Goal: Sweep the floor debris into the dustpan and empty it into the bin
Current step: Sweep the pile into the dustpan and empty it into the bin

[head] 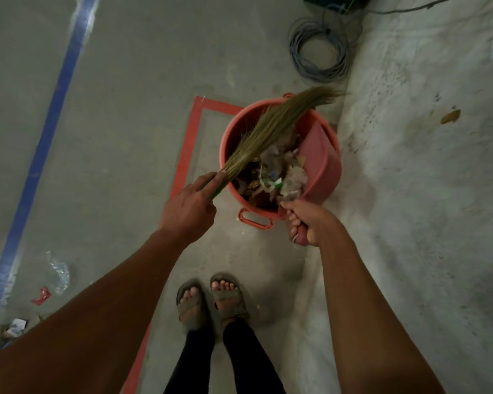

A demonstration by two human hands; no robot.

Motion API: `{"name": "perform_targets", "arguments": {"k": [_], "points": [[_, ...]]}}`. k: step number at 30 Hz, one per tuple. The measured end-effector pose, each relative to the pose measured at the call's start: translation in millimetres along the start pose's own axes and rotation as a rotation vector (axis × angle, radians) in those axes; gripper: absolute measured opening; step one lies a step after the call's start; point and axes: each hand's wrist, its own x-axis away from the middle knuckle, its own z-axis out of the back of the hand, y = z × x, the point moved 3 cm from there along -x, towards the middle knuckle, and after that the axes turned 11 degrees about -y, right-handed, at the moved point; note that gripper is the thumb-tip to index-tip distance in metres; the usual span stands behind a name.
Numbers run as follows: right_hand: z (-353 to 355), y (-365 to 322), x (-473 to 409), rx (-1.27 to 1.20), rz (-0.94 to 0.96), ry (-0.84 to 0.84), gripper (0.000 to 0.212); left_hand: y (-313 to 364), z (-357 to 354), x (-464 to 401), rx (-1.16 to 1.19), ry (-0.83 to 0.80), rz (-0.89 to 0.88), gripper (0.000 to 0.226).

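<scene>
Seen from above, looking down past two bare forearms to sandalled feet [211,301] on a grey concrete floor [120,95]. Round salmon-red plastic bin [329,180] with loop handles, standing just inside a corner of red floor tape [187,155], near the pale rough patch of floor at right. Right hand [306,223] wrapped round the handle of a pink plastic dustpan [315,155], fingers [295,223] curled tight on it, pan tipped steeply on edge inside the bin's right wall, evidently so its load slides out. Grey fluff, paper scraps and brown bits heaped in the bin [273,172] beside the pan's mouth. Left hand [190,206] gripping the green-bound neck of a straw-coloured grass broom [276,123], bristles laid across the bin's opening and reaching past its far rim, likely held there to brush clinging dirt off the pan. Emptying step judged under way. Crumpled clear plastic [59,273], a red scrap [42,295] and more litter at lower left, well apart from the bin, beside a blue floor stripe [52,123]. Coiled grey cable [319,49] beyond the bin.
</scene>
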Motion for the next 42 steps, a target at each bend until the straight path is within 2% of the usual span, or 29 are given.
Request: {"name": "perform_targets", "arguments": {"k": [6,10,14,17,18,22,25,28,32,34,36,39,42], "points": [[-2.0,-1.0,6.8,0.130,0.095,0.179,0.034,-15.8,-2.6,-3.5,0.045,-0.042,0.025,0.082],[-5.9,-8.5,11.1,0.162,0.135,0.228,0.030,-27.7,1.9,-2.0,0.233,-0.004,0.014,0.080],[-5.8,-10.3,26.2,0.201,0.169,0.285,0.007,-42.8,8.5,2.5,0.370,0.046,0.026,0.076],[-6.4,-12.6,33.5,0.233,0.212,0.294,0.006,-55.0,10.6,8.0,0.389,0.049,0.031,0.077],[-10.3,-14.4,34.4,0.224,0.210,0.272,0.005,-58.5,10.6,8.6,0.390,0.045,0.034,0.078],[-33.5,-17.9,8.8,0.136,0.112,0.089,0.029,-69.7,7.0,10.8,0.388,0.053,0.033,0.078],[-39.0,-23.2,-14.2,-0.143,0.112,-0.083,0.036,-75.0,3.1,11.9,0.394,0.075,0.029,0.077],[-36.7,-31.0,-14.2,-0.413,0.115,-0.277,0.037,-80.9,-2.1,13.7,0.422,0.098,0.053,0.075],[-43.9,-34.6,-31.8,-0.534,0.044,-0.543,0.030,-87.9,-15.0,11.3,0.441,0.121,0.088,0.074],[-49.8,-32.2,-60.5,-0.627,-0.023,-0.585,0.034,-90.6,-22.9,7.6,0.461,0.121,0.100,0.074],[-53.4,-33.5,-91.0,-0.719,-0.072,-0.538,0.041,-93.8,-31.0,2.3,0.469,0.125,0.091,0.074],[-56.2,-44.0,-122.0,-0.763,-0.052,-0.475,0.049,-98.2,-41.7,-4.1,0.479,0.128,0.082,0.073],[-60.3,-53.0,-124.4,-0.823,-0.001,-0.521,0.046,-98.8,-49.2,-8.2,0.474,0.129,0.077,0.073]]}}
